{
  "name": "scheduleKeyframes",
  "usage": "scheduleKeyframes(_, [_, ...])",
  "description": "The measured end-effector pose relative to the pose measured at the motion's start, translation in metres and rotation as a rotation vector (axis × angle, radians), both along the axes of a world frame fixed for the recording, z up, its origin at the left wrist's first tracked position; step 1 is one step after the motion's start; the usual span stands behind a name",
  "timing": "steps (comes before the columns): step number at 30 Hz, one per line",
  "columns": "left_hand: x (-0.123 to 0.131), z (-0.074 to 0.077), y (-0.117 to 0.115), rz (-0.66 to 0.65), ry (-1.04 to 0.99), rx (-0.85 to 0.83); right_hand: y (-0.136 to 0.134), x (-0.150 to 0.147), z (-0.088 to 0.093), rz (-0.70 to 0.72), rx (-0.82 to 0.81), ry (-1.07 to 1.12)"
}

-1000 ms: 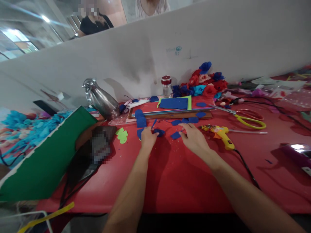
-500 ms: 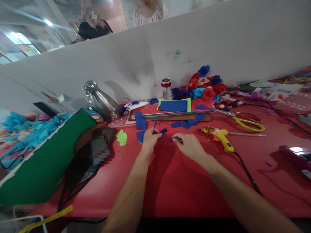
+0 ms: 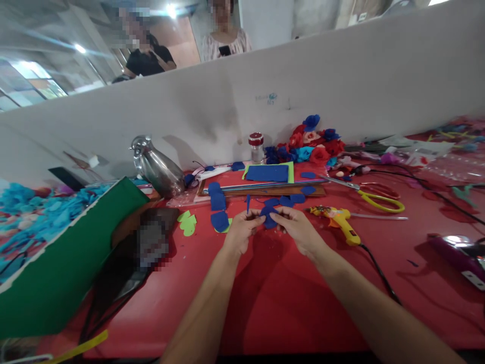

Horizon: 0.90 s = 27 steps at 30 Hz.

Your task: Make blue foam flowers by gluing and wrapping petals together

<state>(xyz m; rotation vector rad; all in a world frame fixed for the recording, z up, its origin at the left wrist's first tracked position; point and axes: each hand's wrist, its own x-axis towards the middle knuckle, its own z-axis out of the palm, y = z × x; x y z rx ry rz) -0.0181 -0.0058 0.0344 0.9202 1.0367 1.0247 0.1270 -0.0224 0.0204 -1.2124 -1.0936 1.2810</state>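
My left hand [image 3: 240, 233] and my right hand [image 3: 297, 228] meet above the red table [image 3: 288, 298], both pinched on a small blue petal piece [image 3: 268, 216] held between them. A thin blue strip sticks up from my left fingers. More blue petal pieces [image 3: 219, 220] lie just left of my left hand, and others [image 3: 291, 199] lie beyond my fingers. Light green leaf cutouts [image 3: 188, 223] rest further left.
A yellow glue gun [image 3: 338, 222] with a black cord lies right of my right hand. Scissors [image 3: 373, 196], a blue sheet on green [image 3: 268, 173], a jar [image 3: 256, 147], paper flowers [image 3: 314, 143] and a metal jug [image 3: 157, 167] stand behind. A green board [image 3: 64, 253] fills the left. Two people stand beyond the white partition [image 3: 341, 81].
My right hand picked up a blue piece from the table and moved left. Both hands came together and lifted, now holding the blue piece between them.
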Motion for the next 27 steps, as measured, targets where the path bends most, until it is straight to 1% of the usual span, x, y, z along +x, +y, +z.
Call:
scheduleKeyframes(5, [0.0011, -0.0019, 0.0001, 0.014, 0.045, 0.012, -0.0004, -0.001, 0.0025, -0.066, 0.035, 0.026])
scheduleKeyframes(11, [0.0002, -0.0073, 0.0016, 0.053, 0.142, 0.125, -0.0003, 0.001, 0.003, -0.106, 0.082, -0.021])
scheduleKeyframes(18, [0.0023, -0.009, 0.0003, 0.051, 0.131, 0.222, -0.0029, 0.0004, 0.0089, -0.078, 0.134, 0.022])
scheduleKeyframes(20, [0.0023, -0.0088, -0.0004, 0.078, 0.187, 0.26, -0.003, 0.0004, 0.0086, -0.092, 0.152, 0.008])
scheduleKeyframes(24, [0.0014, -0.0062, -0.0028, 0.211, 0.407, 0.398, -0.0011, 0.0034, 0.0037, -0.189, 0.17, -0.101])
scheduleKeyframes(26, [0.0026, -0.0048, -0.0045, 0.239, 0.507, 0.497, -0.0002, 0.0052, 0.0014, -0.247, 0.168, -0.158])
scheduleKeyframes(27, [0.004, -0.0046, -0.0054, 0.232, 0.536, 0.539, 0.0001, 0.0058, 0.0007, -0.264, 0.164, -0.169])
